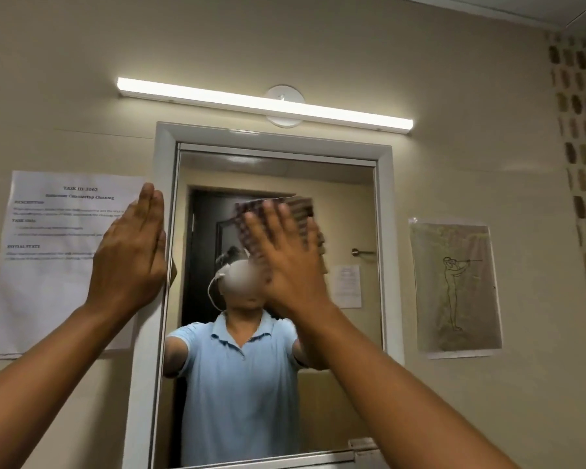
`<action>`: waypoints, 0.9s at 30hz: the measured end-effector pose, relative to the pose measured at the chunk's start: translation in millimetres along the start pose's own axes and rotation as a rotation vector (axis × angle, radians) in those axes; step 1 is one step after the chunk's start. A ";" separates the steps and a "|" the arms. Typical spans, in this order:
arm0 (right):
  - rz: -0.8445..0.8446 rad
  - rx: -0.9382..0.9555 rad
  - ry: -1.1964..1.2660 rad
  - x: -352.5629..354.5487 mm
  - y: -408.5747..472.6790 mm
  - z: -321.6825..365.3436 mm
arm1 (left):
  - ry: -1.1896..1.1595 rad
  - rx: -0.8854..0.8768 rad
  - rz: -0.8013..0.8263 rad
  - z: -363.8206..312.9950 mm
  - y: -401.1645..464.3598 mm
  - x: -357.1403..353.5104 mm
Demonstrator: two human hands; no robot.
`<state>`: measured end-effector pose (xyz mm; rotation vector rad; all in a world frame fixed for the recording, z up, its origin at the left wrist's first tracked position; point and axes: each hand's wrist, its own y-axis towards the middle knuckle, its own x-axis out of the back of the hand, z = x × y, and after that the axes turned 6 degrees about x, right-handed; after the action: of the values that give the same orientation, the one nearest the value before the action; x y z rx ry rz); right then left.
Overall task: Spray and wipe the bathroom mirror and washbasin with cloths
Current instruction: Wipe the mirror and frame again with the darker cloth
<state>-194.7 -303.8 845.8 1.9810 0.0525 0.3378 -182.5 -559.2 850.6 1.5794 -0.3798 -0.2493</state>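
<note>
Two hands are up at the mirror [345, 211]. The right hand [285, 262] is flat, fingers straight, pressing a brown checked cloth [295, 211] on the glass. The left hand [129, 255] is flat too, resting on the white mirror frame [164, 157], beside a paper notice [58, 258].

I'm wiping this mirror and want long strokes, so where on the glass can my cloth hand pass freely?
Free glass lies right of the right hand and cloth, out to the mirror frame, and all below both hands. The left edge is crowded: the left hand rests flat on the frame there.
</note>
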 end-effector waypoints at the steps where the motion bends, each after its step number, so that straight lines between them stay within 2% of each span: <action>1: -0.017 -0.088 -0.001 3.0 -5.0 -17.7 | -0.004 0.000 0.003 0.6 -0.3 -0.4; 3: -0.044 -0.235 0.016 9.6 -18.3 -52.8 | -0.016 -0.001 0.002 0.6 -1.2 -0.7; 5: -0.054 -0.294 0.035 14.1 -33.2 -74.2 | -0.029 -0.005 -0.001 -0.8 -1.2 -0.8; 11: -0.055 -0.417 0.011 11.5 -27.8 -45.9 | -0.036 0.000 0.000 -3.2 -0.4 0.2; 20: -0.019 -0.053 0.104 5.1 93.1 44.1 | -0.035 -0.022 0.023 1.5 -1.8 2.8; 27: -0.056 -0.003 0.091 -14.3 68.9 94.2 | -0.092 -0.006 0.021 1.0 -6.2 2.8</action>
<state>-191.9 -419.2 868.3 1.9565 0.1646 0.3913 -179.8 -561.0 844.7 1.5610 -0.4665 -0.3067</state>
